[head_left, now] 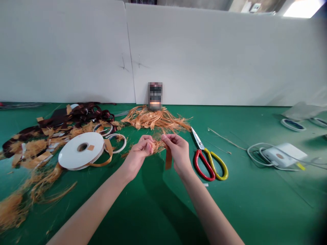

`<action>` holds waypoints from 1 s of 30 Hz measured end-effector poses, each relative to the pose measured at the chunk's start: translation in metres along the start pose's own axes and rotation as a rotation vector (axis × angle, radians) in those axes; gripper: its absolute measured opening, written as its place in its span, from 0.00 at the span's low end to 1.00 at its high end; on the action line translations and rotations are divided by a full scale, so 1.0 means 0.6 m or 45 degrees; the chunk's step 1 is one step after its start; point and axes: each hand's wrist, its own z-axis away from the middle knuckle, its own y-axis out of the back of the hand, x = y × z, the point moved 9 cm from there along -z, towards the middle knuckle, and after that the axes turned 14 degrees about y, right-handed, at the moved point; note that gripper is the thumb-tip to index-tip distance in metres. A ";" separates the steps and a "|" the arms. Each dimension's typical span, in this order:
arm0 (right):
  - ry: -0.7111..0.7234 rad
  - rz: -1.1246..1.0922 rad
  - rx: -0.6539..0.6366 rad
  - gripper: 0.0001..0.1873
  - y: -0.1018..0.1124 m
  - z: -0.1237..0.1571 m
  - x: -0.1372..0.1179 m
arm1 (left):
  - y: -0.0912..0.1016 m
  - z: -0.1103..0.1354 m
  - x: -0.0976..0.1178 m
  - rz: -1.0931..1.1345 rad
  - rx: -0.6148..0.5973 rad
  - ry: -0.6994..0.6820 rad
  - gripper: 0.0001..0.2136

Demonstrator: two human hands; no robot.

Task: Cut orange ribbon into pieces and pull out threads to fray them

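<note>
My left hand is closed around a small bunch of tan raffia strands, whose frayed ends stick out past the fingers. Thumb and fingers of my right hand pinch a short brown ribbon, which hangs down beside the bunch. Just right of that hand lie scissors with one red and one yellow handle, their blades pointing away from me. Left of my hands, a white ribbon spool rests on the table with a loop of tan ribbon coming off it.
A heap of raffia lies at the back before a blurred-out upright object. Dark ribbon and tape rolls crowd the left. A white charger with cables sits right on the green table. White panels stand behind.
</note>
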 end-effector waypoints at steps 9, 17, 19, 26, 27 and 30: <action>0.017 -0.070 0.031 0.14 0.008 0.001 0.021 | 0.022 -0.014 -0.046 0.609 -0.051 0.130 0.04; -0.094 -0.204 -0.100 0.19 -0.005 0.008 0.036 | 0.044 -0.016 -0.077 0.544 -0.010 0.219 0.11; -0.086 -0.192 -0.100 0.19 -0.005 0.010 0.037 | 0.050 -0.020 -0.082 0.530 -0.005 0.217 0.08; 0.048 0.005 0.006 0.17 0.006 0.012 0.038 | 0.046 -0.022 -0.096 0.942 -0.094 0.331 0.10; 0.068 0.029 0.022 0.16 0.008 0.012 0.037 | 0.040 -0.021 -0.096 0.938 -0.121 0.353 0.09; 0.137 0.101 0.077 0.15 0.019 0.010 0.030 | 0.030 -0.018 -0.099 0.874 -0.163 0.411 0.09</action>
